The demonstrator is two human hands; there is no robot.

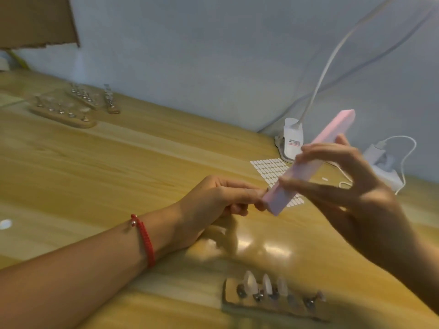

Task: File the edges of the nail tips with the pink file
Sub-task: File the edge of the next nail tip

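One pink file (311,162), slanting above the wooden table (118,162), is gripped mid-length by the right hand (351,186), its low end touching the left hand's (213,203) pinched fingertips (260,198), whose contents cannot be told.

The nail tip between the left hand (213,200) fingertips is hidden behind the blurred pink file (308,162).

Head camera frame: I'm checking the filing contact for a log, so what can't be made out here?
- Nail tip in the left hand: hidden behind the long pink block file and fingertips.
- Right hand grip: motion-blurred.
- Clear nail tips on the near wooden stand: out of focus.
- White clip lamp: its head is cut off by the top edge.
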